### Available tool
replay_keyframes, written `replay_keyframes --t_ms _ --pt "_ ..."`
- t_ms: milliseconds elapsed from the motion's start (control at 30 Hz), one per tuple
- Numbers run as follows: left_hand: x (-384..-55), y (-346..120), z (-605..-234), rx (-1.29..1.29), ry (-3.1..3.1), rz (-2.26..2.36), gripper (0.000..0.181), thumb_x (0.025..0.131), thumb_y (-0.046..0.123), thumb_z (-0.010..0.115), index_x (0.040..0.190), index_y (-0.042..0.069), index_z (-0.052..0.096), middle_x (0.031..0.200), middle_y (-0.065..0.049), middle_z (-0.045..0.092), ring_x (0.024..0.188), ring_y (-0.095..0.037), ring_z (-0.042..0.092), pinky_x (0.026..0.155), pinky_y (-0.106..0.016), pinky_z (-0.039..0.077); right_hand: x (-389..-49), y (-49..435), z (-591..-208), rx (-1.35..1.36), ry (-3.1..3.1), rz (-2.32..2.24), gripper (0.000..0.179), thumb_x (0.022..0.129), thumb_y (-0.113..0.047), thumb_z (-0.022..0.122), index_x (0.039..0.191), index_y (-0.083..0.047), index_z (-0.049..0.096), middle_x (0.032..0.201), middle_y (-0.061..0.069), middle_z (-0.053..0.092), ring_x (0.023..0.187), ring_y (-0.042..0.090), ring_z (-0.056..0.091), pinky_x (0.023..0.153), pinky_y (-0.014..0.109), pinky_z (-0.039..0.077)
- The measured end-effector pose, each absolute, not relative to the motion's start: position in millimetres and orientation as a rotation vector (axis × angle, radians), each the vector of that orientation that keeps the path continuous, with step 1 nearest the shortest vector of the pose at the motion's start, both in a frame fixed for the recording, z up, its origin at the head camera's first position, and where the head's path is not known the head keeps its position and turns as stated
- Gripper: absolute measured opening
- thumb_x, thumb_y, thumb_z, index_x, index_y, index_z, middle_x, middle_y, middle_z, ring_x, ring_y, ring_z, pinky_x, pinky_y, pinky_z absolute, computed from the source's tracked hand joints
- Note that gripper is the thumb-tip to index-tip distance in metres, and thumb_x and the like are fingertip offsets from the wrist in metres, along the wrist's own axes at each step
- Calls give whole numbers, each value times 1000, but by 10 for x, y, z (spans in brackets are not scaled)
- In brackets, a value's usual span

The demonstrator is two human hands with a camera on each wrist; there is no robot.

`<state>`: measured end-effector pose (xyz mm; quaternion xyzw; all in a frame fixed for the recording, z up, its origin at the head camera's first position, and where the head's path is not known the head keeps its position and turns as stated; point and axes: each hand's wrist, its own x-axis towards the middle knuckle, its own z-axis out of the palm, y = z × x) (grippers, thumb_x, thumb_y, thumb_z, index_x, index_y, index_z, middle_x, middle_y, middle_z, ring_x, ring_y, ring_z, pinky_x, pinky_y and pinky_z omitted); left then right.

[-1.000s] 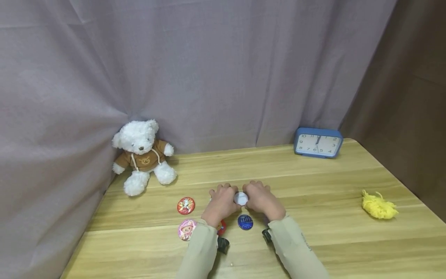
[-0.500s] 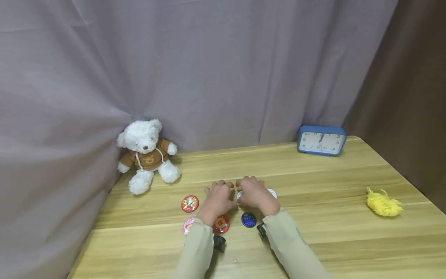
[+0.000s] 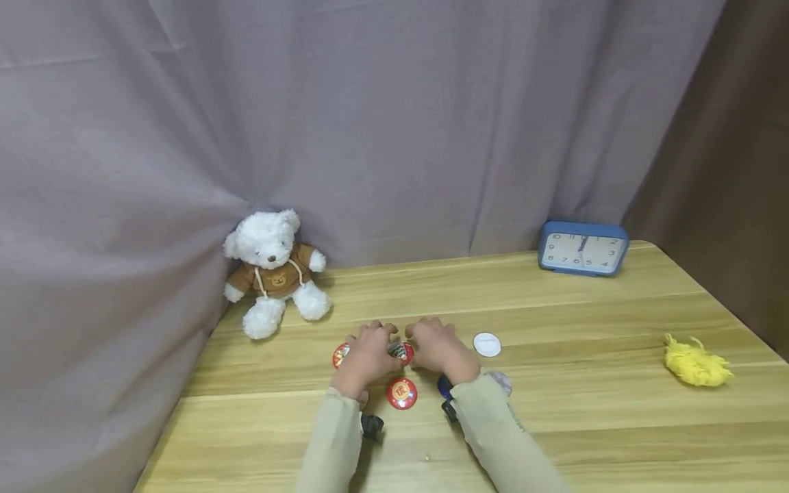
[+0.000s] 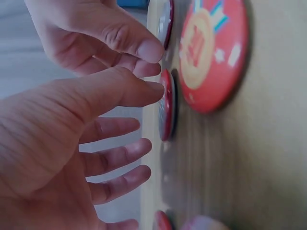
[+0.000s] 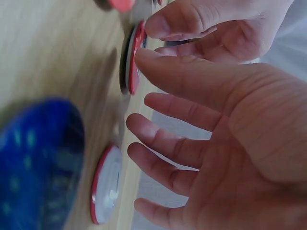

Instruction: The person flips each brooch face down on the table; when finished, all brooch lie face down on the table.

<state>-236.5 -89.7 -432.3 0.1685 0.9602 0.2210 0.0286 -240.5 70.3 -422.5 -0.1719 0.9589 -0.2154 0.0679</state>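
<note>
A round red badge [image 3: 401, 351] with a dark pattern lies on the wooden table between my two hands, face up. From its left side my left hand [image 3: 368, 356] reaches in, thumb tip at the badge's rim in the left wrist view and the other fingers spread. On the opposite side is my right hand [image 3: 439, 348], its thumb also over the rim and its fingers loosely bent. Whether either thumb presses the badge I cannot tell. Nearer me lies a red badge with a gold centre [image 3: 402, 393]. A white-faced, red-rimmed badge [image 5: 106, 184] shows below the right fingers.
A blue badge [image 3: 444, 385] and a pale badge [image 3: 502, 383] are partly behind the right sleeve. Farther right lies a white disc [image 3: 487, 344]. Another red badge [image 3: 341, 355] is left of the hands. A teddy bear [image 3: 271, 267], blue clock [image 3: 583, 248] and yellow yarn [image 3: 696, 361] stand farther off.
Both hands have left the white disc they held between them and moved left to the patterned red badge. The view has shifted, so everything on the table appears farther right.
</note>
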Motion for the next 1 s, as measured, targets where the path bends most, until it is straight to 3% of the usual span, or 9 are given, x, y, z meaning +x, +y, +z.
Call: replay_keyframes --t_ms 200,400,700,1000 --pt "-2352 -995 -4378 505 2973 710 56 68 18 90 117 3 69 112 -14 64 110 -39 56 88 -65 41 -2404 649 -4241 -479 2902 -613 40 74 -10 86 110 -3 71 108 13 67 103 35 55 92 58 39" --pt "-2376 -1033 -4404 514 2981 708 46 66 17 90 107 7 73 100 -7 62 101 -35 56 83 -60 39 -2409 635 -4232 -491 2898 -620 41 74 -11 87 112 -5 71 106 11 67 102 34 55 91 57 38" --pt "-2371 -990 -4400 519 2981 649 41 69 21 92 105 10 75 105 -7 63 100 -35 56 85 -62 39 -2414 617 -4259 -533 2892 -587 27 74 -12 88 95 -10 72 88 3 59 92 28 51 88 55 39" --pt "-2346 -990 -4385 535 2996 612 31 70 22 90 96 11 75 100 -7 62 97 -35 56 84 -62 39 -2414 591 -4271 -531 2891 -574 23 76 -9 85 95 -10 71 90 4 58 94 29 51 92 59 39"
